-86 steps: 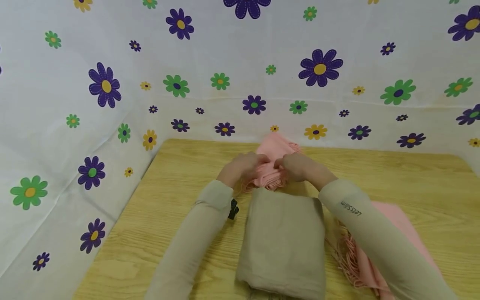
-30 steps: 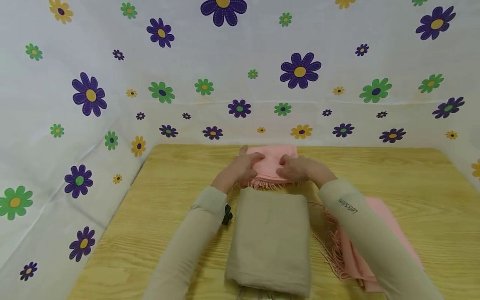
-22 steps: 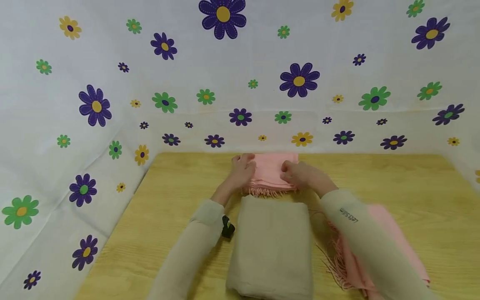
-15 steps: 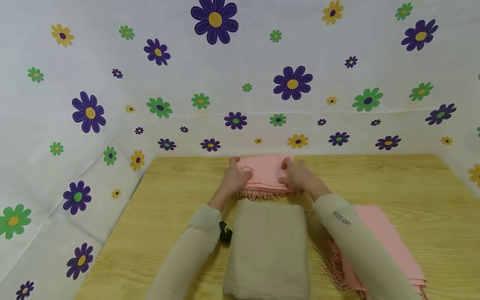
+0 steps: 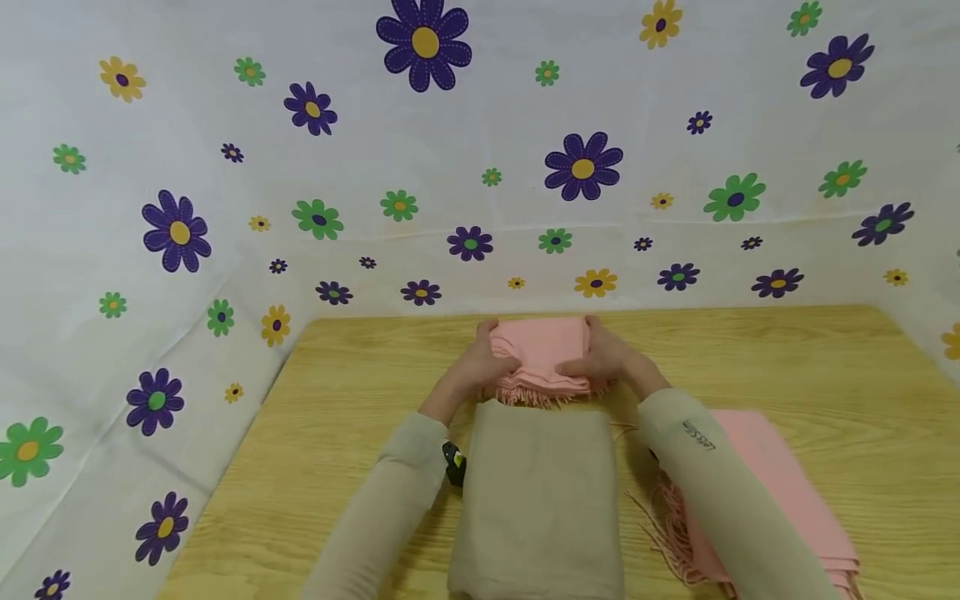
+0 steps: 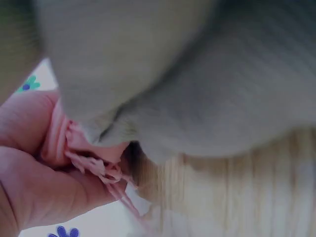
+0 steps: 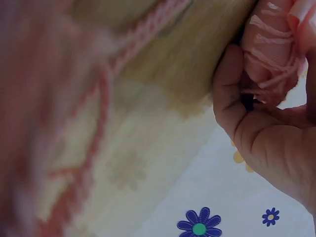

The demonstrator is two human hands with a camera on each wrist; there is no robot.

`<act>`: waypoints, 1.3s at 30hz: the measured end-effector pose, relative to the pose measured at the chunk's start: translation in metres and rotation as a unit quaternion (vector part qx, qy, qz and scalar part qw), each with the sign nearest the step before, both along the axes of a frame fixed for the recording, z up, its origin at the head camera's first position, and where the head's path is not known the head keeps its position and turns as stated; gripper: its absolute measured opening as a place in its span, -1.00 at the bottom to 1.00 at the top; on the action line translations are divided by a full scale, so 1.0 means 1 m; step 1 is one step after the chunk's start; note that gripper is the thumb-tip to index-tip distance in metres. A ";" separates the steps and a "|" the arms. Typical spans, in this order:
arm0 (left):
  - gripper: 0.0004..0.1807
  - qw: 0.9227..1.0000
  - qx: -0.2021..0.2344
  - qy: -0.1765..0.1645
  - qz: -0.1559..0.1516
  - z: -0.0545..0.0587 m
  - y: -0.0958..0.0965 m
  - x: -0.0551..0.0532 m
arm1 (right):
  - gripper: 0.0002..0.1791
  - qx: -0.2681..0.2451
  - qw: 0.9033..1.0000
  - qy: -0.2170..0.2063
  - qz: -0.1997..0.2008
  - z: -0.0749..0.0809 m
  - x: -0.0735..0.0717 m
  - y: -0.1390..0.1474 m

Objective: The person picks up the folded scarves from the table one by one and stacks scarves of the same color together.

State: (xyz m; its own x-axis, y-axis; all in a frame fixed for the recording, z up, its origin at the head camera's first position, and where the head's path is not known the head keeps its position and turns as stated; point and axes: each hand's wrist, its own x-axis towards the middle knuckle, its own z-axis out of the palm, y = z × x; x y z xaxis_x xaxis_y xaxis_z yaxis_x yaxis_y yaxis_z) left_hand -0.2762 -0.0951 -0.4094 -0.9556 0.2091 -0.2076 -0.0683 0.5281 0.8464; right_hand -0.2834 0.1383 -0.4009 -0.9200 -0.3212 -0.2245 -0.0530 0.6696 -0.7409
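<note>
A small folded pink fringed scarf [image 5: 542,354] sits at the far middle of the wooden table [image 5: 787,367]. My left hand [image 5: 480,367] grips its left side and my right hand [image 5: 606,360] grips its right side, fingers curled round the folds. The left wrist view shows the pink scarf [image 6: 74,148] pinched in my left hand [image 6: 34,182]. The right wrist view shows my right hand [image 7: 266,128] wrapped round the pink scarf's fringe [image 7: 271,54]. A folded beige scarf [image 5: 540,500] lies just in front of it, between my forearms.
Another folded pink fringed scarf [image 5: 780,508] lies at the right, under my right forearm. A white cloth with flowers [image 5: 225,208] walls the table at the back and left. A small black thing [image 5: 453,463] is strapped at my left wrist.
The loose pink scarf has been folded into a compact stack. My hands moved from its top to its two sides and now grip it; it appears slightly raised at the far edge.
</note>
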 end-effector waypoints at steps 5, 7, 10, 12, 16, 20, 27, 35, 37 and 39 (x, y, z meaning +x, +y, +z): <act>-0.01 0.998 0.049 -0.022 -0.023 -0.002 -0.003 0.003 | -0.46 0.005 1.000 -0.010 -0.009 0.000 0.004 0.001; -0.02 0.997 0.075 -0.012 -0.030 -0.003 -0.004 0.002 | -0.57 -0.024 1.000 -0.002 -0.004 0.001 0.005 0.002; -0.04 0.993 0.106 0.008 -0.045 -0.004 -0.006 0.000 | -0.38 -0.042 0.999 0.002 -0.021 0.004 0.007 0.001; -0.04 0.991 0.119 0.015 -0.057 -0.005 -0.008 -0.001 | -0.19 -0.041 0.999 -0.005 -0.032 0.006 0.009 0.000; -0.06 0.990 0.133 0.011 -0.056 -0.008 -0.013 -0.002 | 0.20 -0.058 0.997 -0.011 -0.049 0.008 0.011 -0.005; -0.07 0.986 0.162 -0.021 -0.042 -0.006 -0.016 0.001 | 0.38 -0.104 0.994 -0.003 -0.043 0.006 0.012 -0.009; -0.06 0.984 0.178 -0.009 -0.029 0.005 -0.017 0.004 | 0.25 -0.181 0.982 0.045 0.033 0.017 0.008 -0.002; -0.15 0.981 0.144 0.129 -0.028 0.052 -0.017 0.000 | -0.12 -0.194 0.977 0.083 0.042 0.056 0.010 0.007; -0.25 0.979 0.136 0.150 -0.032 0.065 -0.016 0.002 | -0.26 -0.195 0.975 0.096 0.039 0.065 0.014 0.010; -0.36 0.977 0.136 0.158 -0.044 0.079 -0.015 0.007 | -0.38 -0.199 0.974 0.103 0.033 0.074 0.019 0.014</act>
State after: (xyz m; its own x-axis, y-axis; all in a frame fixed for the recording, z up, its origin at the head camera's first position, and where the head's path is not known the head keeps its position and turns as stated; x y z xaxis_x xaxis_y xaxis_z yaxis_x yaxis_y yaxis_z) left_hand -0.2695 -0.1101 -0.3303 -0.9386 0.2999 0.1707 0.2556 0.2718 0.9278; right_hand -0.2641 0.1526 -0.3273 -0.9069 -0.4048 0.1168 -0.2605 0.3209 -0.9106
